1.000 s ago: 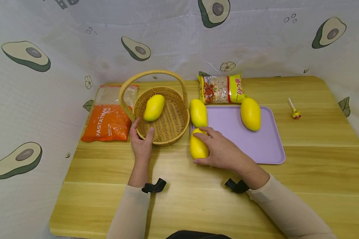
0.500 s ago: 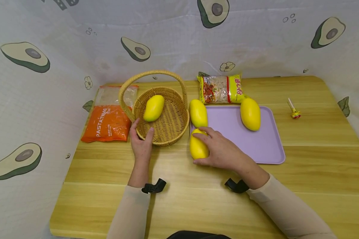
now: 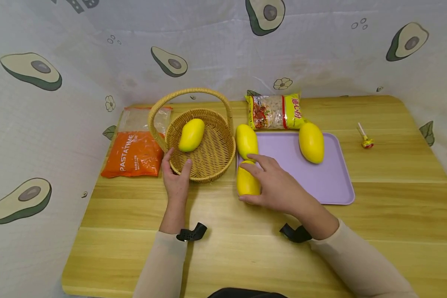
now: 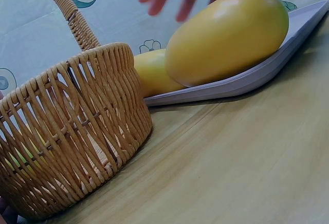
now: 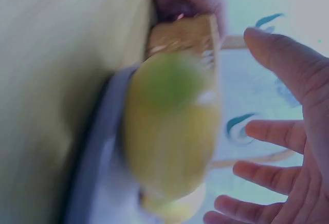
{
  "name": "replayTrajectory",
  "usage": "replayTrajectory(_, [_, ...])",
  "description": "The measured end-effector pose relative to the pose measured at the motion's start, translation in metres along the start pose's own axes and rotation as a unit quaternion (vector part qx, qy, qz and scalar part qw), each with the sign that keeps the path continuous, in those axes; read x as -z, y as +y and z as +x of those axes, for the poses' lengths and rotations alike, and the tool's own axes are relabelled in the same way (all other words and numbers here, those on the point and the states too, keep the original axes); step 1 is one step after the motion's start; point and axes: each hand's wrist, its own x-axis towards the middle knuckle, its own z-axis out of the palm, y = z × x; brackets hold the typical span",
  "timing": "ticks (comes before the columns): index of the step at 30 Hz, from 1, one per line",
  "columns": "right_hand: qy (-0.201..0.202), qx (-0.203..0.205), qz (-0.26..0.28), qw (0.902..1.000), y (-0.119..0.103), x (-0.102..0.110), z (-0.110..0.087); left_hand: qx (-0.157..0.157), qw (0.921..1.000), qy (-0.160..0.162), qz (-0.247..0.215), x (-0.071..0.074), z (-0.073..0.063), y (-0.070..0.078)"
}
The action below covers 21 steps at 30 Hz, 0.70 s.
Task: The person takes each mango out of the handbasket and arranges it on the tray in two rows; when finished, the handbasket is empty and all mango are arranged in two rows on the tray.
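Observation:
My left hand [image 3: 176, 180] holds the near left side of the wicker basket [image 3: 217, 169], thumb at the rim and fingers along the outer wall. One mango [image 3: 192, 135] lies inside. My right hand [image 3: 279, 186] hovers with spread fingers around the near mango [image 3: 247, 182], which sits on the left edge of the purple tray [image 3: 301, 182]. In the right wrist view, a gap shows between the fingers [image 5: 275, 134] and that mango [image 5: 172, 131]. Behind it a second mango [image 3: 247, 141] rests at the tray's left edge; a third mango [image 3: 311, 142] is at the far right.
An orange pasta bag [image 3: 134, 153] lies left of the basket. Behind the tray is a yellow food packet [image 3: 273, 111]. Right of the tray there is a lollipop [image 3: 366, 141]. Everything stands on a wooden table [image 3: 227, 244] against a fabric backdrop [image 3: 216, 49] with avocado prints.
The right hand's fingers have loosened and lifted slightly off the near mango, which stays on the tray's edge. My left hand and the basket have not moved.

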Motion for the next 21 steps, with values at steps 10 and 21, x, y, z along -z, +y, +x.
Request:
replayTrajectory(10, [0.031, 0.115, 0.060, 0.9910, -0.058, 0.003, 0.003, 0.004, 0.9999, -0.005, -0.008, 0.001, 0.001, -0.002])
replayTrajectory(21, [0.208, 0.036, 0.199, 0.9569, -0.108, -0.018, 0.061, 0.022, 0.9996, 0.006, -0.015, 0.000, 0.000, 0.001])
